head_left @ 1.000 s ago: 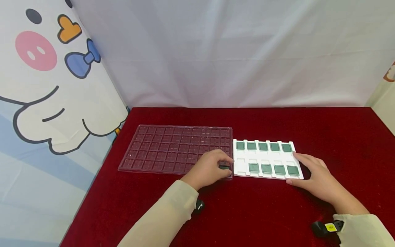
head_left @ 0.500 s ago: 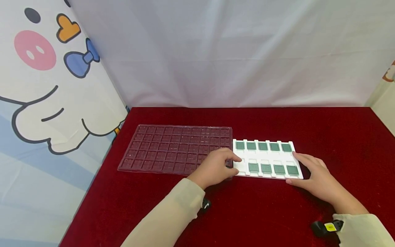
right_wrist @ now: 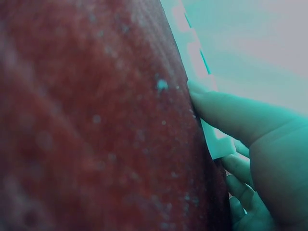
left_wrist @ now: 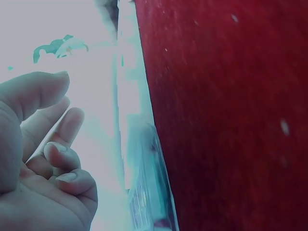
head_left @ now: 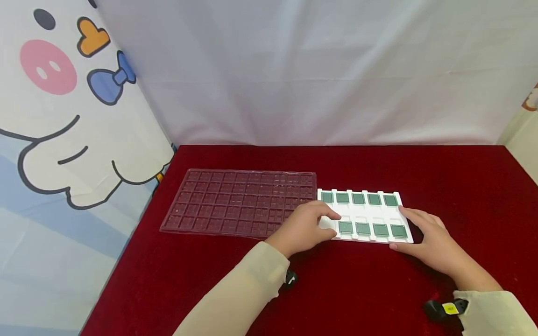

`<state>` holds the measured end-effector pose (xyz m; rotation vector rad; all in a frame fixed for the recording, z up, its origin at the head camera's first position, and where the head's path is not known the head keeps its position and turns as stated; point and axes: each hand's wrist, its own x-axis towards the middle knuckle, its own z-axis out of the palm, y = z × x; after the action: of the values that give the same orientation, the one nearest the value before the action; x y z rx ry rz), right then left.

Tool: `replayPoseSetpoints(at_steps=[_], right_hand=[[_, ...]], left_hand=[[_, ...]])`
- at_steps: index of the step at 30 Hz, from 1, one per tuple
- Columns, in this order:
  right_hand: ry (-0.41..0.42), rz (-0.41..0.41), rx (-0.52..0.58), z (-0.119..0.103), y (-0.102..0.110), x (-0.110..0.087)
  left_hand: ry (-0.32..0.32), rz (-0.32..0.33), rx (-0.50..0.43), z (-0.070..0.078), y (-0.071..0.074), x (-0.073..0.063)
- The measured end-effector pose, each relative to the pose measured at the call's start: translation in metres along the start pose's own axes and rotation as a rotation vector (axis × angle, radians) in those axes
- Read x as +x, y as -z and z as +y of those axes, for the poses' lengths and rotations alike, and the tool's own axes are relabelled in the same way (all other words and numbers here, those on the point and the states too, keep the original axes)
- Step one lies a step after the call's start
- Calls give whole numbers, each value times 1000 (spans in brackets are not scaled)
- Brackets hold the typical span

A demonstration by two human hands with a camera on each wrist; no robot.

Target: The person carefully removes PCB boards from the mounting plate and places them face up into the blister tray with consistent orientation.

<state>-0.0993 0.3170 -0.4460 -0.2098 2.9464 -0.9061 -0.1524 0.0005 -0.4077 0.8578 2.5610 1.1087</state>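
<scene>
Left hand (head_left: 303, 227) shifted right over white tray (head_left: 366, 212), yellow wrist label (head_left: 450, 309) illegible

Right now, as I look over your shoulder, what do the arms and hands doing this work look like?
They are a person's: the left hand and right hand wear no gloves. The left sleeve and right sleeve are plain cream. A small black device sits at the left wrist; the right has a black unit with a yellow label, its print unreadable.

a pale curtain (head_left: 315, 79) hangs behind the red-covered table (head_left: 357, 289), cartoon-printed cloth (head_left: 46, 116) at left.
</scene>
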Motion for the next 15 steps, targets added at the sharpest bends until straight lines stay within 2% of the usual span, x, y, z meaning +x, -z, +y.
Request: replayPoseSetpoints(at_steps=[7, 15], right_hand=[[3, 1, -2, 1, 0, -1], [0, -5, -1, 0, -1, 0]], left_hand=[[-19, -1, 0, 6, -4, 5], [-11, -4, -47, 9, -10, 9]])
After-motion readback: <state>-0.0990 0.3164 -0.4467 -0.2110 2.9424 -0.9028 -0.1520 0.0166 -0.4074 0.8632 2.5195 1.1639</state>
